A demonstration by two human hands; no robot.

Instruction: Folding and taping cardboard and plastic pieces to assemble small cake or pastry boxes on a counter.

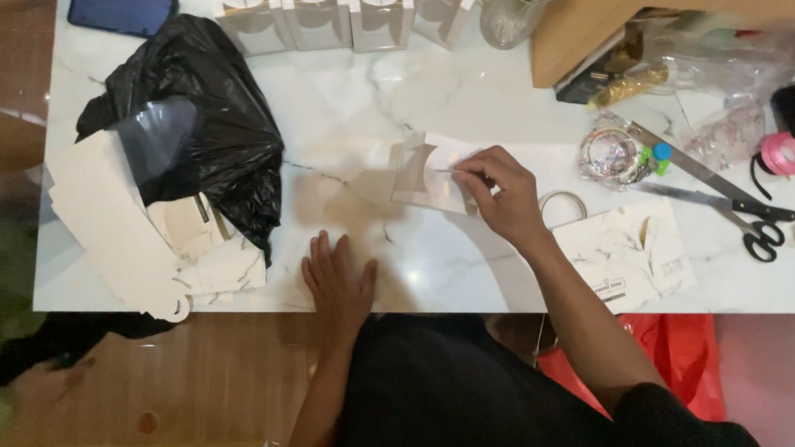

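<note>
A small marble-patterned paper box (427, 178) with a clear window lies flat near the middle of the white marble table (355, 99). My right hand (503, 195) pinches its right edge with thumb and fingertips. My left hand (337, 286) rests flat, palm down and fingers spread, on the table's near edge and holds nothing. A stack of unfolded white box blanks (135, 237) lies at the left, partly under a black plastic bag (197, 116).
Several folded window boxes (350, 13) stand along the far edge beside a glass jar (513, 9). Scissors (732, 210), pink ribbon (785, 153), a tape roll (562, 208), a flat box blank (630, 252), a wooden box (622, 3) and a phone (122, 11) surround the work spot.
</note>
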